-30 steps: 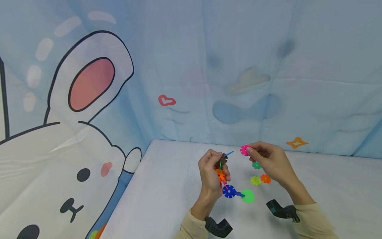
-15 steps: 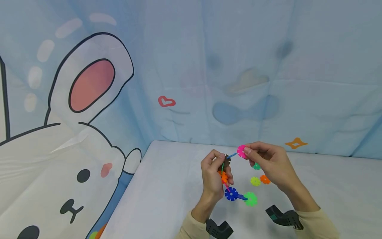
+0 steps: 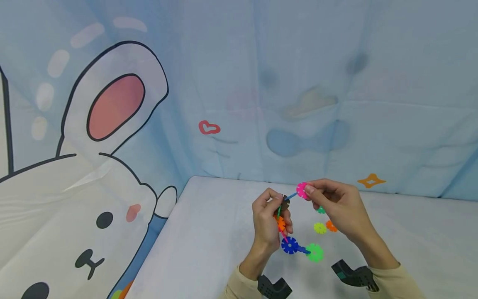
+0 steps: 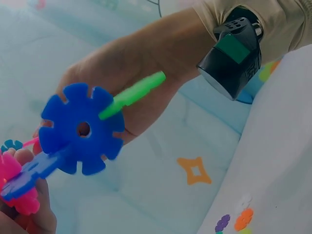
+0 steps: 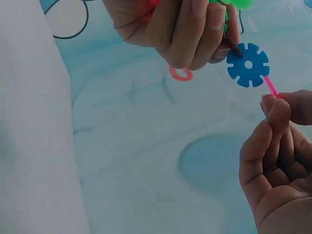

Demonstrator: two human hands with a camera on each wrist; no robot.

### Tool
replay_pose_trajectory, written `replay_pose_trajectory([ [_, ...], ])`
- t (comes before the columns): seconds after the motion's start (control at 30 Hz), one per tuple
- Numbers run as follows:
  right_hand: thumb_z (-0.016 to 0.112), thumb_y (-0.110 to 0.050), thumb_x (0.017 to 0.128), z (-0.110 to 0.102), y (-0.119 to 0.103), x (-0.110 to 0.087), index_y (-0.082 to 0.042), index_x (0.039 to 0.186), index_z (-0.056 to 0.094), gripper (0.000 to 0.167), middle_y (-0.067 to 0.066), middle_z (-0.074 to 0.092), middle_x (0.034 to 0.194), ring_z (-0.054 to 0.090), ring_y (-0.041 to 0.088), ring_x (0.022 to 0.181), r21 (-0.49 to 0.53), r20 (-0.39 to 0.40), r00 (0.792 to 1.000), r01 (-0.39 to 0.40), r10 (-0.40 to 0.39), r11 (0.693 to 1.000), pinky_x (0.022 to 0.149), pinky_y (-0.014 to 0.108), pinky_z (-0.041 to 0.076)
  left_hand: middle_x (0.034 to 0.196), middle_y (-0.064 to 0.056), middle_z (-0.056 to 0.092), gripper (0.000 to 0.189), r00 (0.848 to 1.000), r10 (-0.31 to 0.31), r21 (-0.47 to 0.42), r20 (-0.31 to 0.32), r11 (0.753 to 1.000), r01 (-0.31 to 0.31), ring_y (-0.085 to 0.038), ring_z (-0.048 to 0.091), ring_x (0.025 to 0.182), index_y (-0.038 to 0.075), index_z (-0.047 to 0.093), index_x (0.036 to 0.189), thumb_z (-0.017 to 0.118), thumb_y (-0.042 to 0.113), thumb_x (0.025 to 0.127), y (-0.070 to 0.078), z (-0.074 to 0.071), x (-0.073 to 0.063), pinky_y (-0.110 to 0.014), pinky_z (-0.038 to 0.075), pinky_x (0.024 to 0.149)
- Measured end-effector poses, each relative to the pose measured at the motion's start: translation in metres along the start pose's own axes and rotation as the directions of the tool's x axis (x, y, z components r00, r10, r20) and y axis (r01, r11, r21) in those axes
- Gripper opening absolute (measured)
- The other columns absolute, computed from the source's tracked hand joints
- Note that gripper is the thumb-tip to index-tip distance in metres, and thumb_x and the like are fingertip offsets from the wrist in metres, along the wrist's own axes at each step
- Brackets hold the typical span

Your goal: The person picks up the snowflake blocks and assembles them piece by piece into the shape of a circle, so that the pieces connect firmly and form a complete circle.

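A chain of interlocking notched plastic discs hangs from my left hand (image 3: 267, 226), whose fingers and thumb grip it near a brown disc (image 3: 286, 203). Below come an orange disc (image 3: 281, 224), a dark blue disc (image 4: 58, 114), a second blue disc (image 4: 29, 180) set crosswise, and a bright green disc (image 3: 315, 253) at the lower end. A light blue disc (image 5: 237, 69) sticks out at the chain's upper end. Between thumb and fingertips, my right hand (image 3: 341, 207) pinches a pink disc (image 3: 301, 190); its edge meets the light blue disc's rim.
On the white table (image 3: 213, 232) lie a yellow-green disc (image 3: 320, 228), another orange disc (image 3: 330, 226) and a teal disc (image 3: 321, 210), partly behind my right hand. The left wrist view also shows a purple disc (image 4: 222, 223). A printed blue curtain (image 3: 239, 83) rises behind the table.
My right hand has brought the pink disc slightly left, and its edge now meets the light blue disc. The left hand and chain have shifted a little to the right.
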State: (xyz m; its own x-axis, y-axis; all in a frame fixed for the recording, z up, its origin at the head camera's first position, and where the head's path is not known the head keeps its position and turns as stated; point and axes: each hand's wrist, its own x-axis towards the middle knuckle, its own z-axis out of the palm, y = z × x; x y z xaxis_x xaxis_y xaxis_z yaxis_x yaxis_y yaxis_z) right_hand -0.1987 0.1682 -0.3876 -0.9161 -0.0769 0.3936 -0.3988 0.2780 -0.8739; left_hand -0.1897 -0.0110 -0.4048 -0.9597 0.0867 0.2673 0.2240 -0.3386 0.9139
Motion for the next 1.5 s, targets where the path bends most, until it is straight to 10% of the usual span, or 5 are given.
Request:
replay_pose_trajectory([
  [0.5,0.070,-0.013,0.103,0.001,-0.007,-0.003,0.005,0.111,0.075,0.020,-0.006,0.069,0.072,0.060,0.015,0.061,0.063,-0.040,0.998,-0.049,0.052,0.997,0.035,0.035,0.027,0.054,0.008,0.047,0.028,0.947,-0.301,-0.282,0.111,0.904,0.321,-0.005,0.046,0.037,0.014,0.051,0.083,0.037,0.020,0.107,-0.003,0.000,0.001,-0.012,0.041,0.041],
  [0.8,0.077,-0.013,0.098,-0.001,-0.010,-0.009,-0.007,0.109,0.082,0.013,-0.010,0.071,0.078,0.064,0.013,0.061,-0.121,-0.059,0.998,0.014,-0.022,0.993,0.049,0.027,0.053,0.050,-0.004,0.048,0.025,0.997,-0.070,-0.005,-0.041,0.998,0.070,-0.004,0.049,0.034,0.002,0.051,0.084,0.043,0.010,0.106,0.001,0.007,-0.004,-0.016,0.045,0.037],
  [1.1,0.075,-0.003,0.097,-0.001,-0.008,-0.008,0.001,0.108,0.081,0.013,-0.007,0.075,0.079,0.062,0.015,0.061,0.009,-0.006,0.998,0.059,-0.059,0.998,0.047,0.028,0.050,0.056,-0.039,0.046,0.029,0.999,0.042,0.182,-0.026,0.983,-0.036,-0.009,0.049,0.032,-0.008,0.050,0.088,0.041,0.011,0.109,0.002,0.008,-0.008,-0.017,0.045,0.036],
  [1.3,0.076,-0.008,0.098,0.000,-0.005,-0.007,-0.004,0.110,0.082,0.014,-0.008,0.072,0.079,0.061,0.014,0.063,-0.021,-0.013,0.998,0.059,-0.059,0.998,0.044,0.029,0.044,0.053,-0.026,0.055,0.026,1.000,0.016,0.232,0.002,0.973,-0.016,-0.032,0.055,0.034,-0.001,0.052,0.090,0.039,0.012,0.108,0.003,0.004,-0.004,-0.020,0.049,0.038],
  [1.5,0.079,-0.006,0.095,0.003,0.003,-0.002,-0.005,0.115,0.078,0.020,-0.009,0.072,0.076,0.064,0.014,0.061,-0.043,-0.050,0.996,0.074,-0.076,0.996,0.052,0.024,0.053,0.061,-0.036,0.058,0.035,0.989,-0.118,0.170,0.090,0.980,0.101,-0.009,0.058,0.038,-0.002,0.057,0.110,0.027,0.014,0.107,0.000,0.003,-0.001,-0.022,0.054,0.043],
])
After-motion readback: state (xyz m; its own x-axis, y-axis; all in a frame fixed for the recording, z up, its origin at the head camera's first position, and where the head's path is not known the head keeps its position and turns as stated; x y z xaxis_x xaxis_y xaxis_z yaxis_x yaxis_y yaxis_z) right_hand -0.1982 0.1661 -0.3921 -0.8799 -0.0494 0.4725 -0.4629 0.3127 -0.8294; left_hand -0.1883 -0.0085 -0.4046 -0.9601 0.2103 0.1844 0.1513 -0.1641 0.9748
